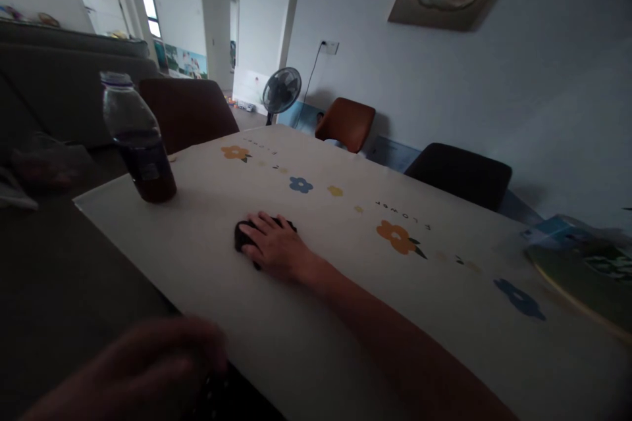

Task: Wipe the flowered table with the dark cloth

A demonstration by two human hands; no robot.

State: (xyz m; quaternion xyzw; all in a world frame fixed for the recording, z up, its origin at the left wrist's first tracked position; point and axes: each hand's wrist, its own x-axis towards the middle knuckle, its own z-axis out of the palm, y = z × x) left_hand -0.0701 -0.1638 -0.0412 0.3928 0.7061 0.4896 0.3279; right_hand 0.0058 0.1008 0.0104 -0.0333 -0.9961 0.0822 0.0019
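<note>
My right hand (276,247) rests on the white tabletop, its fingers spread and curled over a small, dark, rounded black object (241,237). The palm and fingers cover most of that object, so its exact kind does not show. Low in the view, my left hand (148,362) is smeared by motion in front of the table's near edge, and its fingers cannot be made out clearly. Left of my right hand, a clear plastic bottle (141,145) with dark liquid stands upright near the table's left edge, apart from both hands.
The table's white cover (207,230) has printed flowers. At the right end sits a round board (567,276) beside a blue packet (557,230). A brown chair (185,112), an orange chair (348,123) and a black chair (461,174) surround the table. Behind stands a fan (282,89).
</note>
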